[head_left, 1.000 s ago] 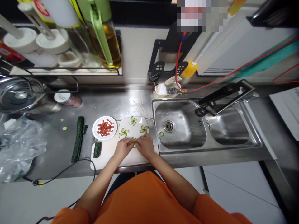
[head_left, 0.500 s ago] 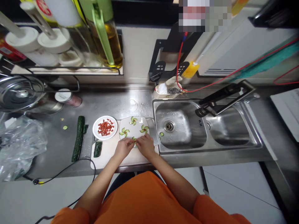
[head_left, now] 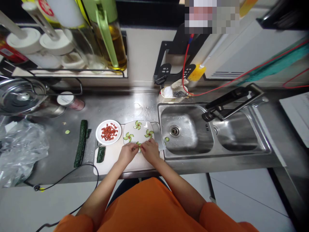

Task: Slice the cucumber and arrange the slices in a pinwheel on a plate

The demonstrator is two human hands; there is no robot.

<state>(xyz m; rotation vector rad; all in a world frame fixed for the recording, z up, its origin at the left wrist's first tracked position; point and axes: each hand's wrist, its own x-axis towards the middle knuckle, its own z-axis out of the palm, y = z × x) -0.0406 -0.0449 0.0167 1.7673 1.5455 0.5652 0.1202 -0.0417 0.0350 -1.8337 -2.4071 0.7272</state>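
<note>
A squarish white plate (head_left: 142,126) bears pinwheels of thin cucumber slices (head_left: 137,124) at its back, left and right, each with a red centre. At the plate's front edge, my left hand (head_left: 128,152) and my right hand (head_left: 150,150) meet with fingertips pinched closed over another cluster of cucumber slices (head_left: 138,143). My fingers partly hide that cluster. Left of the plate stands a round white dish (head_left: 97,136) of small red goji berries (head_left: 109,132). A short cucumber piece (head_left: 100,154) lies on the white cutting board (head_left: 109,168) beneath.
A long cucumber (head_left: 81,141) and a clear plastic bag (head_left: 23,149) lie to the left, near a lidded pot (head_left: 24,96). A double sink (head_left: 190,129) with a black tap (head_left: 231,101) is on the right. A black cable (head_left: 62,177) hangs over the front edge.
Almost nothing differs. Both hands keep their pinch at the plate's front edge, with only a slight shift of the fingers.
</note>
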